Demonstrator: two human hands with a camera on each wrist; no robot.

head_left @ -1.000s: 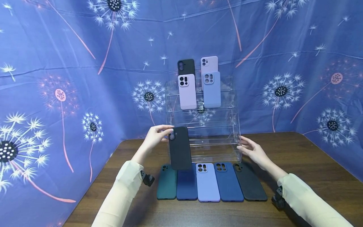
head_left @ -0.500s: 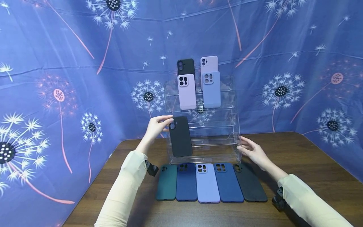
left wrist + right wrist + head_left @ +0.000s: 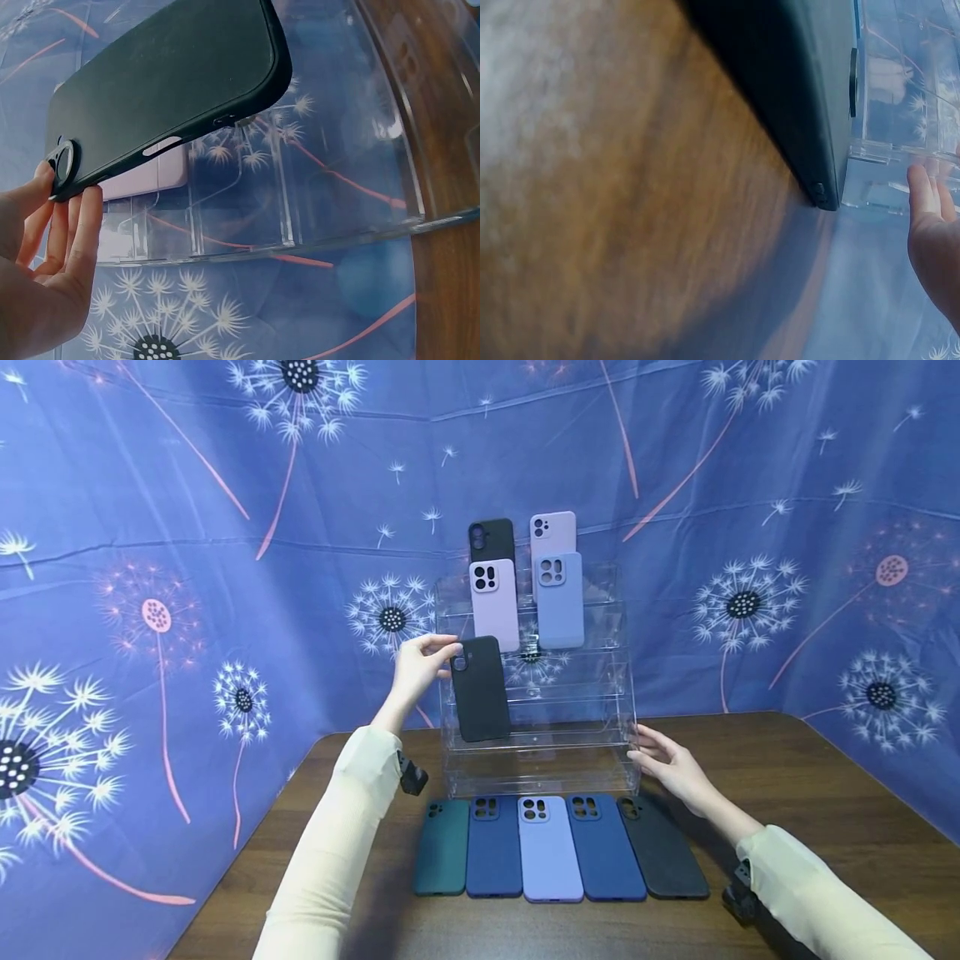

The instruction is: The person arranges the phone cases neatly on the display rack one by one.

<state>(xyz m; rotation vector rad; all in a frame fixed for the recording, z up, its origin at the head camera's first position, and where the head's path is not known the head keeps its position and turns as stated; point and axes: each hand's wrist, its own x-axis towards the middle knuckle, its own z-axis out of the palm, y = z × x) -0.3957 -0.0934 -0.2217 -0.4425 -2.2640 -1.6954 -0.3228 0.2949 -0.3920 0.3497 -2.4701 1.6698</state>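
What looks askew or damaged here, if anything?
Nothing stands out: the clear display stand is upright, five phone cases lie in a row before it, and the black phone case in the left hand shows no visible damage.

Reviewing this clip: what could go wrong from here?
The left hand pinches a black case only near one corner, so it might twist or slip. In the head view its top overlaps the lower pink case; lifting it higher could bump that one. The right hand is at the clear stand's side; pushing might shift it.
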